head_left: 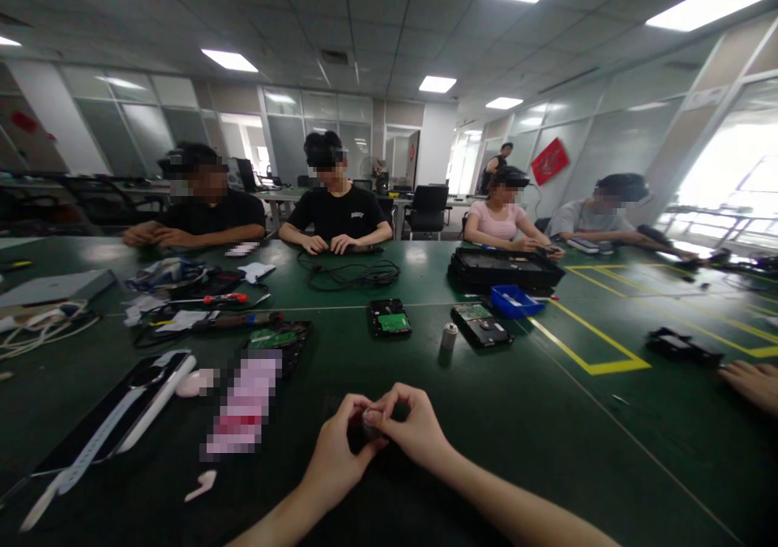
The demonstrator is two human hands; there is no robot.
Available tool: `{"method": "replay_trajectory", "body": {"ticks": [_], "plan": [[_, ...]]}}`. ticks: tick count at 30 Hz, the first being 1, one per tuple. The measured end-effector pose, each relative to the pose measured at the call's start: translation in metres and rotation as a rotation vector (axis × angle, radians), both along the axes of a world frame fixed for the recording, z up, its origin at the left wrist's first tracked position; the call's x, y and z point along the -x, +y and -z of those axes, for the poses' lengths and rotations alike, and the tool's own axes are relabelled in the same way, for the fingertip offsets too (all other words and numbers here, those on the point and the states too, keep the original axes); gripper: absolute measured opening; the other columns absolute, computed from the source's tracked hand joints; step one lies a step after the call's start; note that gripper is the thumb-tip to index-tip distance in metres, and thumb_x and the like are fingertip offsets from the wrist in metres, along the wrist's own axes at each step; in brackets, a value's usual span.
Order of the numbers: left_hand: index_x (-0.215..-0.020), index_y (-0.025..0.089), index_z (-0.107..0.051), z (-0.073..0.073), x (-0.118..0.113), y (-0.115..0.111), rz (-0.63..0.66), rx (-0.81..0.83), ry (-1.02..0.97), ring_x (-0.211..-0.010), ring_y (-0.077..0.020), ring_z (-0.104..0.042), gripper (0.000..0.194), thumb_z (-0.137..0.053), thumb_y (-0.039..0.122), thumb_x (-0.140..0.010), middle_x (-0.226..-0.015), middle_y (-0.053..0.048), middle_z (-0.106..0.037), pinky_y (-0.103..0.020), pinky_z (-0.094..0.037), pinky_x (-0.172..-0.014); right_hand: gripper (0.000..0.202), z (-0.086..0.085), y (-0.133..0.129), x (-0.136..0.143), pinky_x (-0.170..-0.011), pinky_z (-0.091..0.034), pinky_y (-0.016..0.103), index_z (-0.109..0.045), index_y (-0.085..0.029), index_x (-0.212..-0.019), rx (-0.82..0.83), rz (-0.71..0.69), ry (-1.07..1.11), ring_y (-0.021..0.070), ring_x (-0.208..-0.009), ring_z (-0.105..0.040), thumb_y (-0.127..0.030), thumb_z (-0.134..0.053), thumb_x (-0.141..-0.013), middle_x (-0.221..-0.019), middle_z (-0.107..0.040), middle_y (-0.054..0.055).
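Low in the middle of the view, my left hand (340, 448) curls its thumb and fingers around a small grey metal cylinder (369, 424). My right hand (414, 427) pinches at the top of the same cylinder, its fingertips meeting those of the left. Most of the cylinder is hidden by the fingers. Beyond my hands, a similar silver metal cylinder (448, 336) stands upright on the green table (523, 442). A hard drive (390, 318) with a green circuit board lies to its left, and another drive (483, 326) to its right.
On the left lie a white device with a watch (146, 377), a pink earbud case (195, 382), an earbud (200, 485), a circuit board (276, 336) and a screwdriver (226, 298). Farther off are black cable (358, 274), a blue tray (512, 302) and black casings (504, 270). Several people sit around.
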State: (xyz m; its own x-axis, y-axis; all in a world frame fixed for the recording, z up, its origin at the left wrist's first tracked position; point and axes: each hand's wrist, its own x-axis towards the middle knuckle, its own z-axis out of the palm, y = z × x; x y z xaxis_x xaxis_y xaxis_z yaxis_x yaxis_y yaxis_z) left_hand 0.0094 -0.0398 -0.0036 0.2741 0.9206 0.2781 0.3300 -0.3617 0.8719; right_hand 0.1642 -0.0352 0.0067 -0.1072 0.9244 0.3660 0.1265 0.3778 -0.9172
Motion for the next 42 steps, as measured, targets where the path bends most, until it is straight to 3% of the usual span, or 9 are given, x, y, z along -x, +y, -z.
{"method": "replay_trajectory", "body": {"ticks": [4,8,14,21,26,30,34,42], "plan": [[-0.098,0.023,-0.052,0.0,0.0,0.001,-0.004,-0.006,0.016,-0.088,-0.0224,-0.066,0.035,-0.071,0.014,-0.07,-0.094,-0.002,-0.069,-0.033,-0.05,-0.079,0.029,-0.01,0.002,-0.004,-0.07,-0.057,0.03,-0.051,-0.018,-0.061,-0.005,0.008,0.059,0.0206,-0.078,-0.072,-0.025,-0.074,-0.076,-0.074,-0.071,0.005],[-0.098,0.023,-0.052,0.002,0.001,0.001,-0.026,-0.012,0.061,-0.087,-0.0231,-0.065,0.036,-0.074,0.017,-0.07,-0.093,-0.002,-0.068,-0.035,-0.049,-0.079,0.028,-0.017,0.009,-0.029,-0.079,-0.056,0.033,-0.05,-0.018,-0.063,-0.02,-0.003,0.04,0.022,-0.09,-0.072,-0.027,-0.071,-0.079,-0.081,-0.072,0.007],[-0.099,0.023,-0.053,0.0,0.003,-0.001,-0.012,-0.006,0.069,-0.089,-0.0236,-0.065,0.034,-0.073,0.018,-0.071,-0.095,-0.003,-0.067,-0.037,-0.05,-0.082,0.019,-0.003,0.012,-0.069,-0.084,-0.055,0.039,-0.06,-0.015,-0.066,0.025,-0.165,-0.126,0.0215,-0.089,-0.072,-0.023,-0.066,-0.082,-0.084,-0.073,0.007],[-0.1,0.022,-0.053,-0.001,0.004,0.0,-0.007,-0.005,0.077,-0.091,-0.0239,-0.065,0.035,-0.073,0.019,-0.072,-0.097,-0.004,-0.067,-0.037,-0.05,-0.083,0.015,0.006,0.013,-0.079,-0.085,-0.055,0.037,-0.066,-0.015,-0.067,0.028,-0.233,-0.203,0.022,-0.092,-0.072,-0.024,-0.073,-0.077,-0.084,-0.071,0.006],[-0.1,0.022,-0.053,0.002,0.004,0.001,-0.011,-0.019,0.075,-0.088,-0.0234,-0.065,0.035,-0.073,0.018,-0.071,-0.095,-0.003,-0.067,-0.036,-0.05,-0.081,0.022,0.003,0.01,-0.067,-0.083,-0.055,0.037,-0.062,-0.016,-0.061,-0.019,-0.148,-0.159,0.0215,-0.088,-0.072,-0.023,-0.072,-0.078,-0.08,-0.073,0.006],[-0.098,0.023,-0.053,0.003,0.003,0.001,-0.007,-0.03,0.063,-0.087,-0.0228,-0.066,0.034,-0.071,0.015,-0.071,-0.093,-0.002,-0.068,-0.034,-0.05,-0.079,0.022,-0.007,-0.001,-0.037,-0.08,-0.057,0.033,-0.059,-0.017,-0.065,-0.064,-0.088,-0.077,0.0197,-0.089,-0.072,-0.023,-0.065,-0.085,-0.087,-0.074,0.007],[-0.097,0.023,-0.052,0.001,0.003,0.0,0.016,-0.027,0.036,-0.085,-0.022,-0.067,0.03,-0.067,0.013,-0.072,-0.09,-0.002,-0.068,-0.032,-0.051,-0.078,0.022,-0.012,-0.011,-0.012,-0.079,-0.056,0.03,-0.06,-0.018,-0.061,-0.12,-0.105,-0.07,0.0183,-0.085,-0.072,-0.018,-0.068,-0.081,-0.087,-0.075,0.005],[-0.097,0.023,-0.054,-0.002,0.001,0.0,0.025,-0.017,0.025,-0.087,-0.0236,-0.068,0.031,-0.066,0.013,-0.071,-0.092,-0.003,-0.069,-0.034,-0.052,-0.079,0.023,-0.007,-0.008,-0.007,-0.078,-0.053,0.029,-0.061,-0.019,-0.059,-0.156,-0.031,-0.073,0.0169,-0.082,-0.071,-0.016,-0.069,-0.08,-0.083,-0.075,0.003]]}}
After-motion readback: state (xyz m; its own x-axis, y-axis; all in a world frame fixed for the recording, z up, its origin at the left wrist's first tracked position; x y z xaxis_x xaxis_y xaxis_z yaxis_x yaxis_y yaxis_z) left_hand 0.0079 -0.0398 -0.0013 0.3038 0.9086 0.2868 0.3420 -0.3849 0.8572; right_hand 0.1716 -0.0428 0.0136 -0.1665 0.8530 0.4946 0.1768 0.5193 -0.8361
